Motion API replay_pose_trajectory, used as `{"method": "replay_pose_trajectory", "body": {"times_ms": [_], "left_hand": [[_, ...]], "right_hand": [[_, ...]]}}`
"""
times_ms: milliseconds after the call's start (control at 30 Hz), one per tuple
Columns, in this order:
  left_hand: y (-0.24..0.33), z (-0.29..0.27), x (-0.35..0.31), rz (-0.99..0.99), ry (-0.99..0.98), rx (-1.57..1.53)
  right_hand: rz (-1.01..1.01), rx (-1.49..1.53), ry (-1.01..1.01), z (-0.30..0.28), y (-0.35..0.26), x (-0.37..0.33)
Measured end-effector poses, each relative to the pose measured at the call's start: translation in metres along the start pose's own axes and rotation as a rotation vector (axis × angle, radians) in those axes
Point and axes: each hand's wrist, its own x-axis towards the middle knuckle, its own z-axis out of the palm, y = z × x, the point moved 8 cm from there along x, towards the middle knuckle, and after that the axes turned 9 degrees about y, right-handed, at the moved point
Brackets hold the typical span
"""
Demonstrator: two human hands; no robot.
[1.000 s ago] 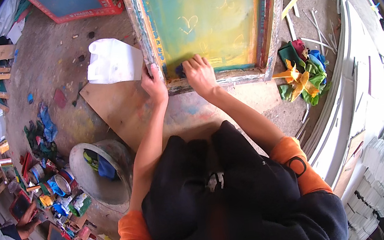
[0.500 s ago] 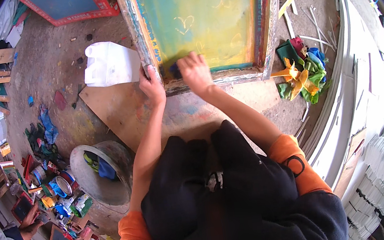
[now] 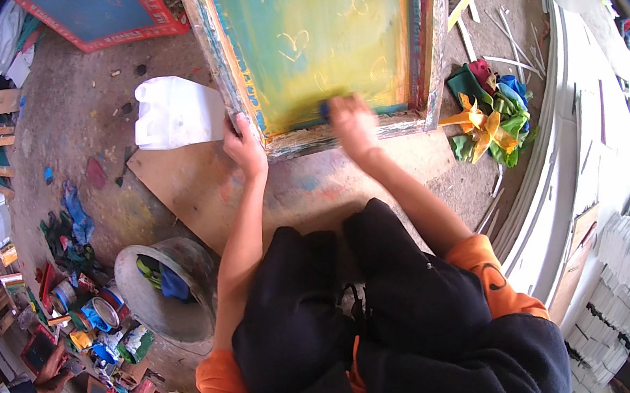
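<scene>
The two hands were apart. The left hand (image 3: 245, 151) was clamped on the left rail of the wooden-framed screen (image 3: 319, 45), close to its lower left corner, thumb on top. The right hand (image 3: 354, 126), blurred, was bent over a dark blue wad (image 3: 325, 111) just inside the lower rail; exactly how the fingers closed on it could not be told. The screen was directly ahead of the person's knees, its lower rail over a tan board (image 3: 187, 189) and its far end cut off by the upper edge of the view.

A white jug (image 3: 175, 115) stood near the left rail, leaving little room on that side. Between the knees and the lower rail lay a strip of the board. To the right, a heap of coloured cloths (image 3: 491, 114) sat close to the screen's lower right corner, with long white strips (image 3: 562, 140) beyond. On the left, paint-stained floor (image 3: 112, 199) stretched from the board's slanted edge toward scattered rags (image 3: 77, 212). A grey bucket (image 3: 138, 299) stood beside the left forearm.
</scene>
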Motion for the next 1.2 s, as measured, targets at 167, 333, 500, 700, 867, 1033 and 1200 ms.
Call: {"method": "replay_pose_trajectory", "body": {"times_ms": [167,333,500,700,867,1033,1200], "left_hand": [[-0.003,0.003,0.002,0.003,-0.027,0.044],[-0.008,-0.003,0.004,-0.004,-0.021,0.029],[0.002,-0.002,0.002,0.024,-0.018,-0.034],[0.020,-0.022,-0.011,0.118,-0.064,0.202],[0.124,-0.030,-0.019,0.522,-0.213,0.251],[0.280,-0.004,-0.017,0.494,-0.732,-0.025],[0.383,-0.030,-0.026,0.416,-0.791,-0.310]], "right_hand": [[-0.404,0.007,-0.143,0.013,-0.102,0.008],[-0.077,-0.173,-0.195,-0.018,-0.001,0.010],[-0.155,-0.468,-0.037,-0.059,0.073,0.001],[0.071,0.202,0.249,-0.127,0.081,0.004],[0.067,0.682,0.265,-0.218,0.036,0.040],[-0.151,0.776,0.351,-0.322,-0.012,0.070],[-0.342,0.765,0.353,-0.398,-0.076,0.080]]}}
